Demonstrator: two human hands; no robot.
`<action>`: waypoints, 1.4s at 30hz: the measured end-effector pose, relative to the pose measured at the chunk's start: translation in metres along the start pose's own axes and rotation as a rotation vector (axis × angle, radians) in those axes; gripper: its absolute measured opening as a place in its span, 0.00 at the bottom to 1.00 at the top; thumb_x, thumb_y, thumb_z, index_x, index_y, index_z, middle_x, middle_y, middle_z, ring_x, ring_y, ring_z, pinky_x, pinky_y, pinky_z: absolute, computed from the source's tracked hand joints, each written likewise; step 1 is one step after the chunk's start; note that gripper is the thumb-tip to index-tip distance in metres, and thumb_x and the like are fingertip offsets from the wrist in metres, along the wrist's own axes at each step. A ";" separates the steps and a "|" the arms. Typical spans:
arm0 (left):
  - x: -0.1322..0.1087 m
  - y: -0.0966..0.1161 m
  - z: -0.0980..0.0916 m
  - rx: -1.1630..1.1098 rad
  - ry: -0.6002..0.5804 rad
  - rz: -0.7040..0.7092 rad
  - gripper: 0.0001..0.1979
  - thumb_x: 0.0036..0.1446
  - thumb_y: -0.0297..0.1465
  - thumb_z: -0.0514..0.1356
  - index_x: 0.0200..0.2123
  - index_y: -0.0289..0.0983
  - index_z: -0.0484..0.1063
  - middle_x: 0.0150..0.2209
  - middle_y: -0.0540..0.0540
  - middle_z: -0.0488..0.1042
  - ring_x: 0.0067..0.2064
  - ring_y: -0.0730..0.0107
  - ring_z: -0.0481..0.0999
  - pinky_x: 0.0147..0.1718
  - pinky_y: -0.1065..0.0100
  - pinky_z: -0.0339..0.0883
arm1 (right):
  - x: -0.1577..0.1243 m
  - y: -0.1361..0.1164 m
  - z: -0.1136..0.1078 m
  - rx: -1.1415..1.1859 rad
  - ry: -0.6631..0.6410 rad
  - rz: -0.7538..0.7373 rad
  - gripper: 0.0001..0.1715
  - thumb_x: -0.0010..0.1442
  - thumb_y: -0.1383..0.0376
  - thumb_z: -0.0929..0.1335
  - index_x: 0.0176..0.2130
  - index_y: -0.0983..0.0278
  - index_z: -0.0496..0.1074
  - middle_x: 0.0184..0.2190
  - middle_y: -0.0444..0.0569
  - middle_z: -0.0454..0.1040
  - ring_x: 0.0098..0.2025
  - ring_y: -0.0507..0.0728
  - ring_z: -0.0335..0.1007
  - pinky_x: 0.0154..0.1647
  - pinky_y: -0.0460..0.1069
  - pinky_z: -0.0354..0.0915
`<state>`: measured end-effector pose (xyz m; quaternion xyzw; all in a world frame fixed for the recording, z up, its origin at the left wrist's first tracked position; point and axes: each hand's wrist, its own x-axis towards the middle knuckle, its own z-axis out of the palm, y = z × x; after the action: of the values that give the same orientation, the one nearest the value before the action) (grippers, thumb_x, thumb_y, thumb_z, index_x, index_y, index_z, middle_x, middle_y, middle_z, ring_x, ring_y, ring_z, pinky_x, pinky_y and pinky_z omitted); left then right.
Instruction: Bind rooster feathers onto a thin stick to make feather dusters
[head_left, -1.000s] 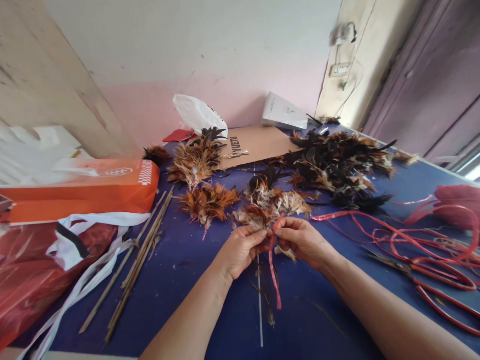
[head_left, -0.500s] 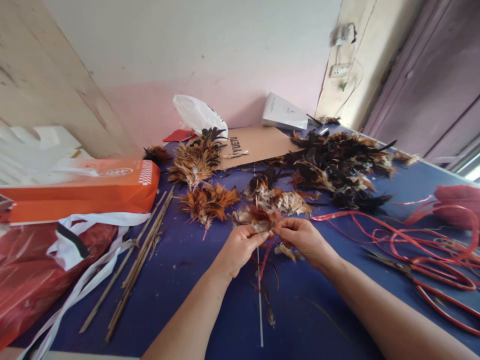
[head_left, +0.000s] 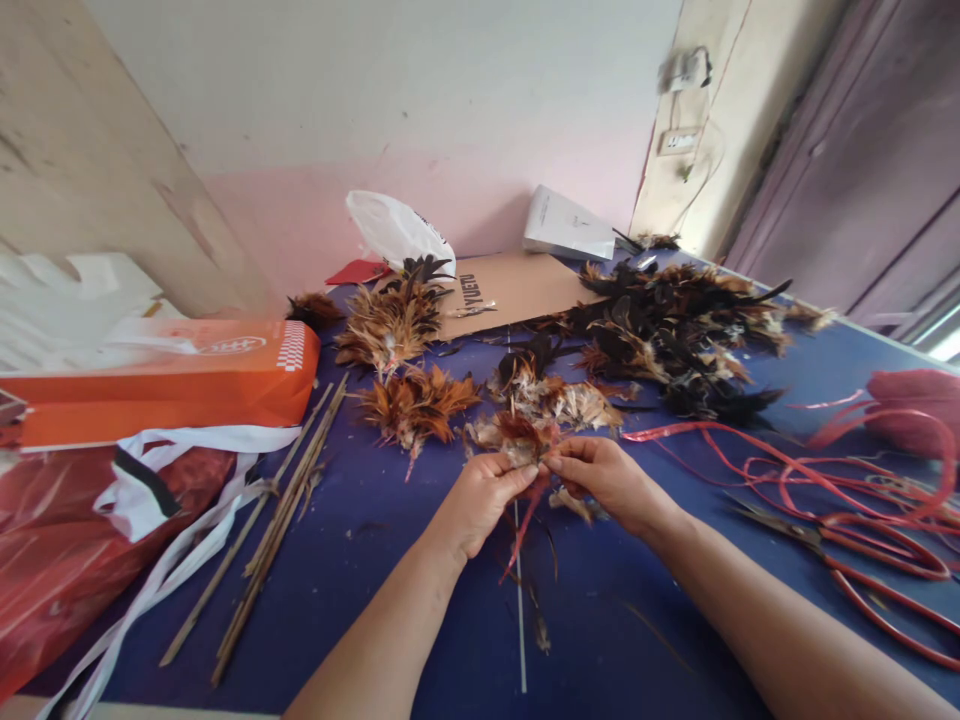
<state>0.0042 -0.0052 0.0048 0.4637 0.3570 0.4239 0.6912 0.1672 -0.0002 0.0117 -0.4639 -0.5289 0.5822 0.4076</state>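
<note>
Between my two hands is a small bunch of brown and whitish feathers. My left hand pinches its lower end between thumb and fingers. My right hand is closed against the same end from the right, fingertips pressed together at a pink plastic strip that dangles below. Exactly what the right fingertips grip is too small to make out, but the strip passes there. Just beyond lie loose whitish and brown feathers. A tied orange-brown feather bunch rests to the left.
A large pile of dark feathers lies back right. Red-handled scissors and tangled pink strips are at right. Thin sticks, an orange bag and a red bag are at left. Behind lies flat cardboard.
The dangling pink strip has swung slightly to the left at its lower end. Both hands stay almost in place, with small finger movements at the feather bunch.
</note>
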 end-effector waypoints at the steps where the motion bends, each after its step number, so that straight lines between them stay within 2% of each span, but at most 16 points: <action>1: 0.000 0.000 0.000 0.013 0.000 0.007 0.12 0.45 0.31 0.62 0.35 0.34 0.76 0.33 0.43 0.77 0.35 0.68 0.73 0.43 0.66 0.61 | 0.000 0.000 0.000 -0.025 0.009 -0.009 0.13 0.46 0.58 0.69 0.24 0.67 0.69 0.14 0.39 0.61 0.15 0.44 0.50 0.15 0.42 0.46; 4: 0.000 0.000 0.000 0.065 0.006 0.032 0.12 0.46 0.32 0.62 0.36 0.33 0.76 0.34 0.43 0.77 0.37 0.67 0.73 0.44 0.65 0.61 | 0.000 0.001 -0.001 -0.099 0.025 -0.018 0.13 0.46 0.58 0.69 0.25 0.67 0.70 0.14 0.39 0.61 0.15 0.44 0.50 0.15 0.43 0.45; 7: -0.001 0.002 0.004 0.049 0.003 0.030 0.11 0.45 0.31 0.63 0.34 0.33 0.76 0.33 0.44 0.77 0.36 0.67 0.73 0.44 0.65 0.61 | -0.001 0.000 -0.003 -0.110 -0.016 -0.012 0.14 0.47 0.58 0.69 0.23 0.67 0.69 0.13 0.39 0.60 0.15 0.45 0.50 0.15 0.43 0.45; 12: 0.000 0.005 0.003 -0.178 0.062 -0.061 0.07 0.43 0.28 0.64 0.29 0.31 0.76 0.29 0.43 0.77 0.32 0.73 0.74 0.40 0.70 0.63 | -0.001 0.001 -0.008 0.130 -0.214 0.015 0.15 0.47 0.57 0.70 0.24 0.67 0.67 0.15 0.39 0.59 0.17 0.44 0.51 0.18 0.43 0.47; 18: 0.006 0.005 -0.010 -0.330 0.159 -0.053 0.03 0.46 0.23 0.62 0.26 0.29 0.75 0.27 0.44 0.75 0.31 0.74 0.74 0.34 0.74 0.67 | -0.006 -0.009 -0.020 0.373 -0.376 0.065 0.13 0.46 0.60 0.71 0.25 0.66 0.66 0.20 0.42 0.61 0.21 0.46 0.55 0.23 0.44 0.53; 20: 0.007 0.006 -0.014 -0.366 0.190 -0.043 0.03 0.47 0.22 0.60 0.26 0.29 0.75 0.27 0.44 0.75 0.31 0.74 0.74 0.33 0.75 0.67 | -0.007 -0.016 -0.026 0.448 -0.348 0.015 0.12 0.44 0.61 0.71 0.24 0.64 0.66 0.24 0.43 0.64 0.25 0.48 0.60 0.25 0.45 0.56; 23: 0.010 0.007 -0.019 -0.401 0.246 -0.023 0.04 0.48 0.20 0.59 0.26 0.29 0.74 0.28 0.44 0.75 0.32 0.75 0.74 0.33 0.76 0.68 | -0.009 -0.028 -0.038 0.544 -0.204 -0.115 0.10 0.43 0.62 0.71 0.25 0.61 0.66 0.30 0.44 0.67 0.33 0.52 0.64 0.32 0.49 0.59; 26: 0.012 0.007 -0.024 -0.415 0.275 -0.012 0.06 0.49 0.19 0.57 0.25 0.28 0.74 0.28 0.43 0.75 0.32 0.75 0.74 0.34 0.76 0.68 | -0.013 -0.040 -0.055 0.553 -0.053 -0.264 0.09 0.47 0.59 0.68 0.24 0.60 0.64 0.25 0.42 0.66 0.29 0.51 0.61 0.31 0.49 0.56; 29: 0.013 0.009 -0.026 -0.425 0.306 -0.010 0.07 0.50 0.19 0.56 0.25 0.28 0.74 0.27 0.43 0.75 0.31 0.75 0.74 0.33 0.76 0.68 | -0.021 -0.052 -0.078 0.450 0.077 -0.383 0.13 0.55 0.58 0.60 0.23 0.61 0.61 0.20 0.40 0.62 0.20 0.46 0.52 0.24 0.49 0.49; 32: 0.012 0.010 -0.025 -0.436 0.330 -0.009 0.08 0.50 0.18 0.55 0.25 0.28 0.74 0.27 0.43 0.74 0.30 0.74 0.74 0.32 0.76 0.68 | -0.027 -0.057 -0.102 0.305 0.070 -0.391 0.11 0.50 0.59 0.66 0.23 0.60 0.60 0.15 0.37 0.55 0.17 0.46 0.48 0.21 0.45 0.50; 33: 0.012 0.010 -0.025 -0.436 0.325 -0.006 0.08 0.51 0.18 0.55 0.25 0.27 0.74 0.27 0.43 0.74 0.30 0.74 0.74 0.32 0.76 0.68 | -0.028 -0.057 -0.109 0.165 0.062 -0.339 0.10 0.49 0.59 0.67 0.24 0.60 0.61 0.16 0.37 0.57 0.18 0.47 0.51 0.21 0.45 0.52; 36: 0.011 0.010 -0.024 -0.424 0.287 0.009 0.07 0.50 0.19 0.56 0.25 0.27 0.74 0.28 0.43 0.75 0.31 0.74 0.74 0.32 0.76 0.68 | -0.026 -0.050 -0.123 -0.466 -0.014 -0.102 0.10 0.48 0.58 0.67 0.25 0.63 0.67 0.18 0.42 0.66 0.21 0.50 0.61 0.25 0.46 0.57; 38: 0.010 0.010 -0.023 -0.416 0.264 0.018 0.07 0.50 0.19 0.56 0.26 0.28 0.74 0.28 0.43 0.75 0.31 0.75 0.74 0.33 0.76 0.68 | -0.022 -0.045 -0.124 -0.839 -0.041 0.006 0.12 0.46 0.57 0.67 0.23 0.65 0.70 0.20 0.46 0.70 0.23 0.53 0.65 0.26 0.47 0.59; 39: 0.009 0.010 -0.022 -0.410 0.252 0.023 0.06 0.49 0.19 0.57 0.26 0.28 0.74 0.29 0.43 0.75 0.31 0.75 0.74 0.33 0.76 0.68 | -0.021 -0.044 -0.121 -0.963 -0.018 0.009 0.12 0.45 0.57 0.68 0.24 0.65 0.72 0.21 0.47 0.72 0.25 0.55 0.67 0.27 0.48 0.60; 41: 0.008 0.010 -0.021 -0.396 0.225 0.030 0.05 0.49 0.20 0.58 0.26 0.29 0.75 0.29 0.43 0.75 0.32 0.75 0.74 0.33 0.76 0.68 | -0.020 -0.046 -0.108 -1.068 0.097 -0.084 0.13 0.43 0.57 0.69 0.28 0.64 0.74 0.29 0.49 0.75 0.32 0.58 0.69 0.31 0.49 0.62; 42: 0.007 0.010 -0.020 -0.386 0.210 0.031 0.05 0.48 0.20 0.58 0.27 0.29 0.75 0.29 0.43 0.75 0.31 0.75 0.73 0.32 0.76 0.67 | -0.021 -0.048 -0.097 -1.035 0.156 -0.145 0.15 0.44 0.57 0.68 0.31 0.64 0.74 0.33 0.50 0.75 0.35 0.59 0.69 0.34 0.49 0.62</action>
<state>-0.0129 0.0104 0.0075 0.2817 0.3321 0.5411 0.7194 0.2660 0.0079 0.0604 -0.6085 -0.7461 0.1790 0.2027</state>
